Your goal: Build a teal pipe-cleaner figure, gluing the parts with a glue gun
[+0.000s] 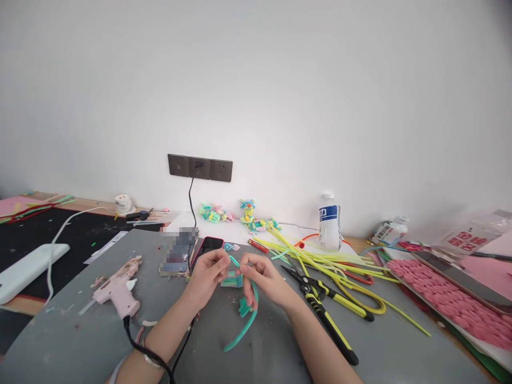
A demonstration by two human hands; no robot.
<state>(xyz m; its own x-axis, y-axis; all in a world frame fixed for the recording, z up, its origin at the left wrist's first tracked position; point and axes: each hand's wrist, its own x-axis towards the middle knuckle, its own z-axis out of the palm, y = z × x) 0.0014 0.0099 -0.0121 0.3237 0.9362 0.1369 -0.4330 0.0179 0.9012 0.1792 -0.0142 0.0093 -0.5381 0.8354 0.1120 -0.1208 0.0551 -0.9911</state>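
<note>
A teal pipe cleaner (241, 337) runs between both hands and curves down toward the grey mat. Its upper end is pinched by my left hand (208, 274), thumb and index finger together. A little farther along, my right hand (262, 277) grips the same stem, the long end hanging below its fingers. Just beneath the hands is a teal bundle of fuzzy stems (231, 281), partly covered by the fingers. Another small teal piece (244, 308) shows by my right hand's lower fingers; whether it is held is unclear.
On the left lies a pink glue gun (120, 293) with a black cord. Yellow-handled pliers (330, 306) and yellow pipe cleaners (344, 266) are at right. A phone (210, 245), a white bottle (330, 226) and fuzzy figures (248, 212) stand or lie behind.
</note>
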